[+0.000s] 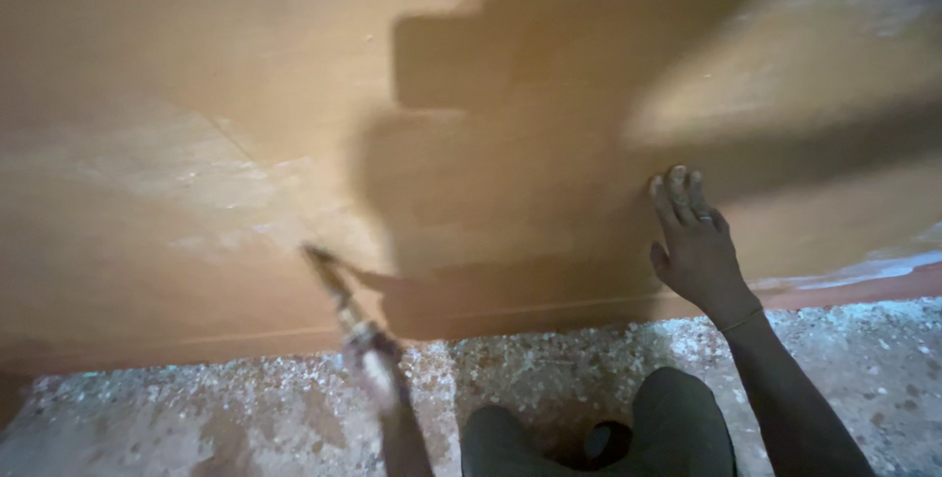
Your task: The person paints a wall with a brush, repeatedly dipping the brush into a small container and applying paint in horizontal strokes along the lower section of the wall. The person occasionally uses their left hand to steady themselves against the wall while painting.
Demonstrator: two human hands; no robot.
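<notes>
Right hand [695, 241]: flat, palm down, fingers together and extended forward; thin bangle at wrist.
Right arm: bare forearm, runs in from lower right.
Left hand [378, 359]: blurred, closed in a grip.
Left arm: lower centre, mostly out of frame.

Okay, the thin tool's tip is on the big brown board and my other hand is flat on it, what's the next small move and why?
Probably draw the thin metal-tipped tool slowly along the large flat brown wooden board, in the left hand's grip. Its tip already touches the surface, and the right hand lies flat, bracing the board.
</notes>
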